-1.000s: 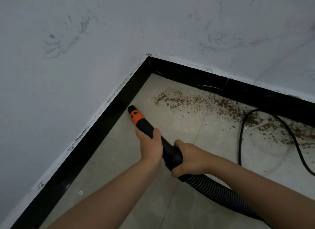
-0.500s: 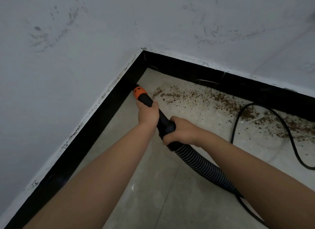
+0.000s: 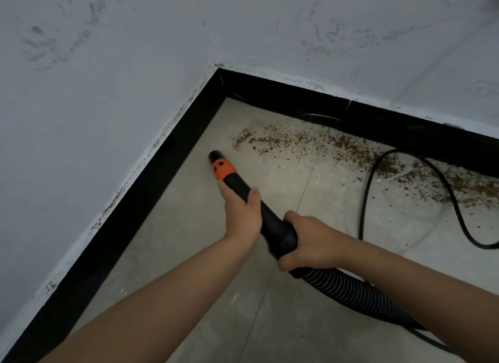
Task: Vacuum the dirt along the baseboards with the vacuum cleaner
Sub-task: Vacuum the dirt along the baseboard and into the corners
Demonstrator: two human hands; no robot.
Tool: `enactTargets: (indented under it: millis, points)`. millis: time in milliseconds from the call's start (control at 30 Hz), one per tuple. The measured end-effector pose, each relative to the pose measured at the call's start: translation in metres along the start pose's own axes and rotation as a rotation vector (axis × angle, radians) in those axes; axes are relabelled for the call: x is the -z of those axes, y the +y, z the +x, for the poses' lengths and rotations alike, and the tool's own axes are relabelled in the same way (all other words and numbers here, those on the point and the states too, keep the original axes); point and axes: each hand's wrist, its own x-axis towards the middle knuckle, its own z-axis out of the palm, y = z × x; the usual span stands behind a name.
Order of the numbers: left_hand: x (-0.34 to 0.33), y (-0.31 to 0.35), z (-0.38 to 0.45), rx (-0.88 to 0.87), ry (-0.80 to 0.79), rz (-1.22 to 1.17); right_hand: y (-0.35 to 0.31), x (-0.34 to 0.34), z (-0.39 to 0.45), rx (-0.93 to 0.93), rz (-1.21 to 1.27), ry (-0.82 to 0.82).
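A black vacuum nozzle (image 3: 224, 168) with an orange collar points toward the room corner, its tip just off the left black baseboard (image 3: 151, 184). My left hand (image 3: 243, 211) grips the nozzle tube behind the collar. My right hand (image 3: 307, 241) grips the thicker end where the ribbed hose (image 3: 351, 289) joins. Brown dirt (image 3: 305, 143) lies scattered on the floor along the back baseboard (image 3: 378, 122), to the right of the nozzle tip and apart from it.
A black power cord (image 3: 367, 195) loops over the dirt on the tiled floor at the right. White scuffed walls (image 3: 108, 92) rise above both baseboards. Pale floor tiles (image 3: 189, 254) lie between my arms and the left baseboard.
The nozzle went forward along the left baseboard toward the corner, then drew back and a little away from it. Both hands kept their grip.
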Motion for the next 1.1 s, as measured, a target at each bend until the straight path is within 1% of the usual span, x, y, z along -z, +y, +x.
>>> enactTargets:
  millis: [67, 167, 467, 667, 900, 1100]
  points:
    - [-0.005, 0.006, 0.003, -0.007, -0.062, 0.003, 0.001, 0.002, -0.002, -0.009, 0.008, 0.062]
    - [-0.012, 0.013, 0.007, -0.019, -0.104, 0.005, 0.002, 0.01, -0.003, -0.018, -0.009, 0.112]
    - [-0.023, 0.021, 0.028, -0.041, -0.105, 0.031, 0.004, 0.027, 0.011, -0.026, -0.006, 0.134]
    - [-0.027, 0.031, 0.04, -0.038, -0.063, 0.038, -0.002, 0.04, 0.022, -0.034, 0.027, 0.112]
    - [-0.037, 0.038, 0.044, -0.05, -0.133, 0.059, 0.001, 0.046, 0.013, -0.059, 0.071, 0.154]
    - [-0.05, 0.045, 0.047, -0.038, -0.151, 0.085, 0.007, 0.056, 0.013, -0.083, 0.093, 0.186]
